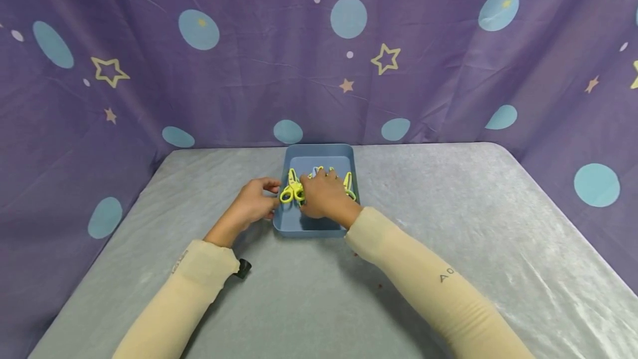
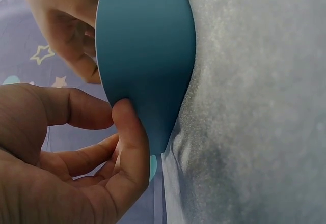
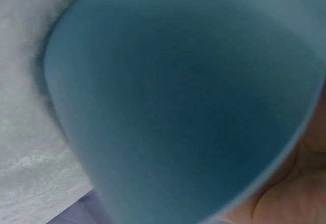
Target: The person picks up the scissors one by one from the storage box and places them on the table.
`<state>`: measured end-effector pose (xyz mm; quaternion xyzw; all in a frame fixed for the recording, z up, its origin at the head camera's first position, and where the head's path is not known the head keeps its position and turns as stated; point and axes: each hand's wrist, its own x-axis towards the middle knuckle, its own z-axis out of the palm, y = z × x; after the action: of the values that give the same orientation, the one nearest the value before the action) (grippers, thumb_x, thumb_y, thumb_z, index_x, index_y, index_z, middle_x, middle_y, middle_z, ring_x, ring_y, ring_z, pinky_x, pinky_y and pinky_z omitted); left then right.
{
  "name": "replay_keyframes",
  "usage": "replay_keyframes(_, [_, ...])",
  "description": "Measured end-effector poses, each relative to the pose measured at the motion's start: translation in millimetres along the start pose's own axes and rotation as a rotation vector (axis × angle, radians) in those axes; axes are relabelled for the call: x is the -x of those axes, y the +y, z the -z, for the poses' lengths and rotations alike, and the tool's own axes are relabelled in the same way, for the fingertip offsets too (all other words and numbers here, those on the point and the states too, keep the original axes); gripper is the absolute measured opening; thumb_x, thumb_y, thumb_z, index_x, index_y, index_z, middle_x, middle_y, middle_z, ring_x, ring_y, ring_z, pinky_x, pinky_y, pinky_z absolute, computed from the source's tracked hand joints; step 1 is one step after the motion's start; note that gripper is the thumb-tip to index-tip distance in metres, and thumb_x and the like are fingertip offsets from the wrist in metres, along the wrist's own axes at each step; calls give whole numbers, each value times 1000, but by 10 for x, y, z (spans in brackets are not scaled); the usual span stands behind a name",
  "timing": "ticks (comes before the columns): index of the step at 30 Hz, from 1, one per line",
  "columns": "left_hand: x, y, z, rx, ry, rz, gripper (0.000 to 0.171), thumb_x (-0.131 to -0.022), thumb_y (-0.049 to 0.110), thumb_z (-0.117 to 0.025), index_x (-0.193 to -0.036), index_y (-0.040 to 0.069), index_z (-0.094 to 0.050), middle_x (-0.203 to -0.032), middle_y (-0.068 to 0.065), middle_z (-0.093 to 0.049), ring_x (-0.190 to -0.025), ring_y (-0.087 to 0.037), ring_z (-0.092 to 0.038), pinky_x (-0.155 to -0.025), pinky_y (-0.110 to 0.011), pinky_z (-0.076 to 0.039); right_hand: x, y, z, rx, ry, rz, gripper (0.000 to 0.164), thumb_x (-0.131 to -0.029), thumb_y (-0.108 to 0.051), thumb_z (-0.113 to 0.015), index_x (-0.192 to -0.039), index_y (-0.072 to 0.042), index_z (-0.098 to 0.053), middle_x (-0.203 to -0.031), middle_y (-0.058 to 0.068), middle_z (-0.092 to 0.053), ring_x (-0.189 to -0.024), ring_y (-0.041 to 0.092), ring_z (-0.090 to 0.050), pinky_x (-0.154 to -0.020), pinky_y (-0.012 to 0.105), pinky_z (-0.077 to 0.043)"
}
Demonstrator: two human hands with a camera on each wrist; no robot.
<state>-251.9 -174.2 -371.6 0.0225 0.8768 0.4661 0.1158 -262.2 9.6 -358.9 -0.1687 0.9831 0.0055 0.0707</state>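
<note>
The left hand (image 1: 252,202) pinched the left rim of the blue tray (image 1: 309,233) on the grey tabletop (image 1: 299,292); the right hand (image 1: 324,195) was over yellow scissors (image 1: 295,186) inside, its grip hidden, hold undetermined

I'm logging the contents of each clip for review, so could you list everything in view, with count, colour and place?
Tray: one, blue, on the table, toward its far edge.
Scissors: at least two, yellow-green, in the tray either side of the right hand; more parts show beyond it, exact count hidden.
Table: one, light grey surface, under the tray.
Specks: two, reddish-brown, on the table near the right sleeve.
Curtain: purple with blue spots and stars, behind and beside the table; panel count unclear.
Small object: one, black, at the left cuff.
Sleeves: two, cream, on both arms.
Left hand: one, bare, at the tray's left side.
Right hand: one, bare, over the scissors.
</note>
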Motion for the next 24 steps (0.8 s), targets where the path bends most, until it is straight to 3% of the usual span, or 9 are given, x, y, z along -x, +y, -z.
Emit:
replay_keyframes(10, [-3, -3, 1, 6, -12, 5, 59, -92, -2, -57, -150, 0, -47, -140, -19, -50, -92, -27, -65, -71, -39, -61, 21, 11, 30, 16, -69, -86, 67, -93, -48, -67, -150, -16, -52, -132, 25, -53, -123, 45, -48, -103, 57, -44])
replay_keyframes(17, [-9, -8, -1, 9, -19, 10, 58, -93, -2, -57, -151, 0, -47, -141, -20, -49, -94, -28, -65, -72, -39, -61, 90, 54, 48, 28, -29, -49, 60, -93, -42, -67, -147, -18, -55, -126, 24, -54, -116, 44, -50, -101, 57, -44])
replay_keyframes(24, [-2, 3, -2, 14, -14, 15, 58, -93, -2, -57, -150, 0, -47, -140, -20, -49, -94, -28, -66, -69, -36, -60, 152, 125, 74, -1, 18, -35, 68, -93, -37, -69, -155, -19, -47, -124, 23, -52, -117, 43, -46, -101, 57, -42])
